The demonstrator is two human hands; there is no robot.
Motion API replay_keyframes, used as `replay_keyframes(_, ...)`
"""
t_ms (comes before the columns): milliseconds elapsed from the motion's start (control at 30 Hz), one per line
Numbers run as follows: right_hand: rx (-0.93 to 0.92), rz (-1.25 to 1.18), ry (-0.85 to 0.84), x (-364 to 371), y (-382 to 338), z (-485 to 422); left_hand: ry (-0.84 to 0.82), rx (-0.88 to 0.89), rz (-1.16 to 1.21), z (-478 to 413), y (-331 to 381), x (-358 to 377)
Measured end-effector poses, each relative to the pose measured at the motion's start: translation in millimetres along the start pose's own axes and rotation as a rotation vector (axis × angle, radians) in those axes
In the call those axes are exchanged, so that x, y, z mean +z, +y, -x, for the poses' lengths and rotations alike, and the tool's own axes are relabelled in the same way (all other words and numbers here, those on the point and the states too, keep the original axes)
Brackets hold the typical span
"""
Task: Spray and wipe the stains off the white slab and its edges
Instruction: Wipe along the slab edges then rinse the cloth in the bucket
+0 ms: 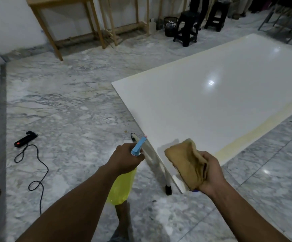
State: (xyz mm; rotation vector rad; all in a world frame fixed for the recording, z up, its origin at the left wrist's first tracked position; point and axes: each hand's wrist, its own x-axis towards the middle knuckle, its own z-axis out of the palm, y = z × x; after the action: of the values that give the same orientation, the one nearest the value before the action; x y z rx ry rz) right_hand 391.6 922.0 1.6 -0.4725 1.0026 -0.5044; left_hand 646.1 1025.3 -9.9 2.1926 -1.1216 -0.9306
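Spray step in hand: left hand point(126, 158) grip clenched on spray bottle point(122, 182), right hand point(209, 173) grasping cloth point(185, 161); next, wetting white slab point(220, 88) near corner, then wiping.

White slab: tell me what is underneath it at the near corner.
Under the white slab, a white leg with a black foot stands on the marble floor. The slab itself hides everything else beneath it.

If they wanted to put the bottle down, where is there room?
Most of the white slab is bare beyond the cloth. Open floor lies between the slab and the black cord. The far wall is crowded with stools and wooden frames.
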Motion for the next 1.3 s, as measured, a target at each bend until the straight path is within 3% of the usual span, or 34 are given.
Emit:
replay_keyframes(67, 0.017, -0.183, -0.075, 36.3, -23.6, -20.2, 0.005, 0.012, 0.001, -11.2, -2.7, -18.2)
replay_keyframes(167, 0.034, -0.149, -0.099, 97.3, -40.5, -68.1, 0.02, 0.016, 0.021, -34.8, -12.0, -45.4)
replay_keyframes(367, 0.08, 0.303, -0.037, 230.1, -72.0, -194.4, 0.042, 0.013, 0.03, -114.3, -45.2, -108.7)
replay_keyframes(500, -0.227, 0.877, 0.087, 318.2, -92.7, -292.1, 0.06, 0.009, 0.066, -176.8, -75.1, -154.1)
replay_keyframes(667, -0.735, 1.457, -0.107, 377.9, -80.4, -398.9, 0.074, -0.02, 0.065, -236.0, -106.0, -184.5)
replay_keyframes(733, -0.808, 1.755, -0.164, 379.3, -51.8, -448.1, 0.066, -0.034, 0.052, -254.2, -119.2, -187.1)
replay_keyframes(800, -0.819, 2.107, -0.059, 375.4, -21.7, -474.8, 0.056, -0.047, 0.05, -266.2, -129.9, -184.6)
replay_keyframes(867, -0.833, 2.283, 0.048, 370.0, -5.2, -480.7, 0.036, -0.045, 0.048, -272.1, -136.2, -179.5)
replay_keyframes(933, -0.893, 2.337, 0.076, 369.1, -0.1, -483.2, 0.025, -0.044, 0.039, -275.0, -140.2, -174.4)
replay_keyframes(1300, -0.84, 2.465, 0.043, 307.0, 12.6, -421.6, 0.02, -0.053, 0.031, -213.4, -123.6, -119.3)
